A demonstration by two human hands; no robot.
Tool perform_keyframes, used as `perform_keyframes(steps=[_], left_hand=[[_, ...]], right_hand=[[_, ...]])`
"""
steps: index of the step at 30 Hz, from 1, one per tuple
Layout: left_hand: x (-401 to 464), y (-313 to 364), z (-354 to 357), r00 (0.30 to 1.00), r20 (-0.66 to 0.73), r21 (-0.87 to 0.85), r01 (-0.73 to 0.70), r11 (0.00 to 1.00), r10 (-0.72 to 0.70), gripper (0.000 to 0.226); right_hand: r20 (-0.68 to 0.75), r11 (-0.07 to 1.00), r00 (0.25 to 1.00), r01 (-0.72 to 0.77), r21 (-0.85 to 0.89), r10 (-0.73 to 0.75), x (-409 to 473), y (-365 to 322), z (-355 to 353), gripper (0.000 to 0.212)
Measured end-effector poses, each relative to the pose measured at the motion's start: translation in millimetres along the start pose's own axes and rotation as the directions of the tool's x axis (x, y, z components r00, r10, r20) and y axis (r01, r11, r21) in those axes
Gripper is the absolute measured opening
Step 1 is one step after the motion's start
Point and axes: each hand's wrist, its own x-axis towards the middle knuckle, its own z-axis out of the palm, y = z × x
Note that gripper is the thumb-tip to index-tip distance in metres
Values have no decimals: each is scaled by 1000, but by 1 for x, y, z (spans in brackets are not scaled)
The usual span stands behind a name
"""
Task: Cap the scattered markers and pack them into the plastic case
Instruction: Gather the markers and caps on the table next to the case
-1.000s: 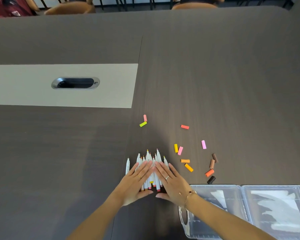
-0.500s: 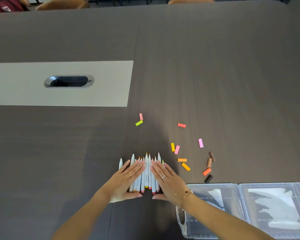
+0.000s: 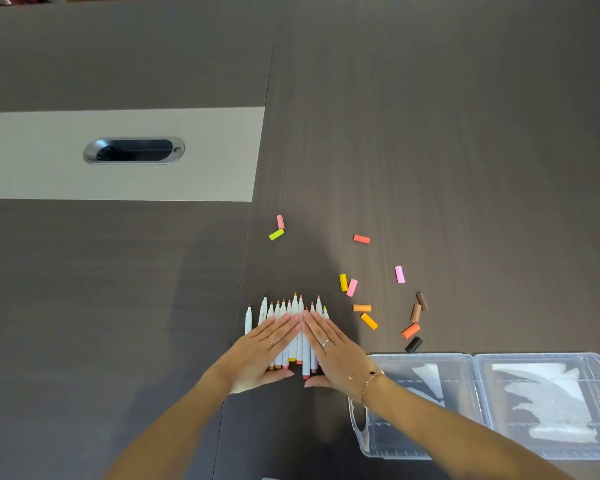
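Head view. Your left hand lies flat on the bunched markers, fingers straight and pressed together, angled up to the right; a ring shows on one finger. Your right hand mirrors it, flat with fingers straight, angled up to the left; ring on one finger, bracelet at the wrist. Fingertips of both hands meet over the middle of the bundle. Neither grip closes around anything: palms and fingers only press down on the barrels.

The markers lie side by side on the dark table, white barrels, uncapped coloured tips pointing away from you, coloured ends toward you. One single marker sits just left of the group, apart from your left hand.

Loose caps are scattered to the right and beyond the bundle: a lime cap touching a pink cap; a red cap; a yellow cap beside another pink one; a pale pink cap; two orange caps; two brown caps; a red-orange cap; a black cap.

The clear plastic case lies open on the table at lower right, both halves flat, just beside your right forearm, which crosses its left half. No markers inside.

Left of centre, a pale inset panel holds a metal cable grommet.
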Motion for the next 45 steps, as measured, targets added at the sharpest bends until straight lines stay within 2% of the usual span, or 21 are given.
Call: perform_keyframes(steps=[9, 12, 15, 18, 21, 24, 26, 29, 31, 33, 34, 36, 38, 40, 43, 45], left_hand=[[-6, 6, 7, 998, 49, 0, 26, 1000, -26, 74], [-7, 7, 5, 997, 69, -3, 35, 999, -35, 73], [-10, 9, 4, 997, 77, -27, 26, 999, -24, 76], [-15, 7, 5, 996, 79, -21, 43, 999, -41, 79], [-18, 6, -3, 989, 123, 5, 86, 996, -86, 75], [-18, 8, -10, 987, 119, -8, 108, 994, -106, 72], [-19, 9, -14, 988, 106, -19, 115, 993, -112, 73], [-14, 13, -19, 994, 5, -25, 105, 994, -105, 71], [-7, 19, -26, 994, -46, -49, 98, 994, -100, 65], [5, 27, -36, 984, -111, -98, 129, 987, -140, 55], [14, 33, -42, 971, -148, -143, 166, 976, -187, 48], [35, 47, -56, 938, -190, -271, 233, 934, -290, 39], [61, 61, -69, 920, -205, -341, 254, 905, -335, 35], [89, 75, -78, 938, -179, -345, 222, 912, -297, 33], [127, 94, -78, 976, -105, -236, 164, 958, -193, 32], [142, 100, -73, 986, -44, -154, 152, 976, -160, 38]], right_hand=[[-51, 998, 999, 2, 66, 1, -2, -9, 5, 99], [-56, 999, 998, 5, 54, -2, -3, -6, 6, 96], [-77, 999, 996, 38, 2, -38, -8, 0, 5, 83], [20, 999, 1000, 11, -30, -11, -15, 12, -1, 91], [109, 997, 992, 70, -16, -67, -19, 22, -5, 93], [90, 995, 994, 52, 87, -60, -16, 21, -15, 81], [94, 994, 994, 43, 105, -53, -16, 17, -22, 80], [-32, 990, 996, 83, 115, -80, -19, 13, -25, 69], [-148, 983, 986, -49, 179, 76, -26, 17, -32, 51], [-215, 921, 919, -265, 285, 331, -34, 30, -48, 32], [-208, 874, 869, -377, 308, 448, -39, 42, -57, 26], [-96, 777, 783, -579, 245, 614, -55, 68, -73, 28], [45, 711, 720, -692, 130, 693, -71, 86, -76, 38], [103, 679, 682, -731, 74, 724, -81, 92, -71, 41], [139, 634, 640, -768, 89, 756, -82, 92, -66, 38], [170, 638, 637, -768, 53, 752, -80, 92, -63, 36]])
